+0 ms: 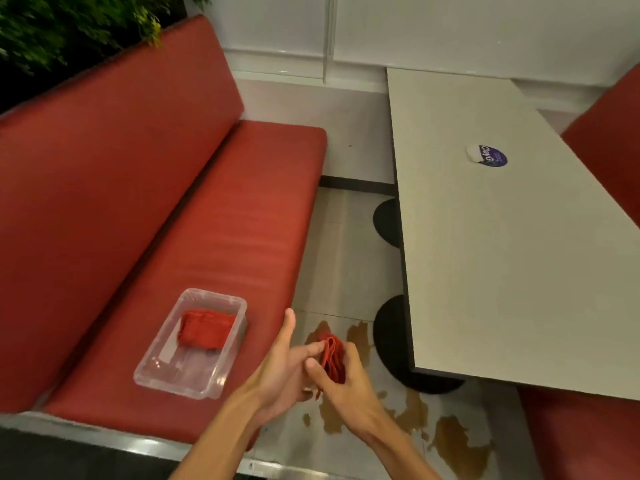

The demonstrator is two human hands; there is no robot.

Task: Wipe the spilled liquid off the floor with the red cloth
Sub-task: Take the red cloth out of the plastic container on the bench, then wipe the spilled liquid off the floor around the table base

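Head view. The folded red cloth point(333, 358) is held between both hands in the lower middle of the frame, above the floor point(346, 258) and in front of the brown spilled liquid point(459, 441). The cloth's long axis runs near to far. Its far end points toward the black table bases point(389, 336), and its stacked fold edges face the camera.

The right hand point(346, 389) grips the cloth, with fingers curled around its right side and thumb on its left. The left hand point(282, 365) is loosely spread with the thumb raised; one straight finger touches the cloth's left edge.

The liquid lies in several patches between the red padded surface point(242, 220) on the left and the pale surface point(502, 271) on the right. A clear plastic container point(157, 368) sits on the red padded surface and holds a second red cloth point(206, 329). A round purple sticker point(493, 155) lies on the pale surface.
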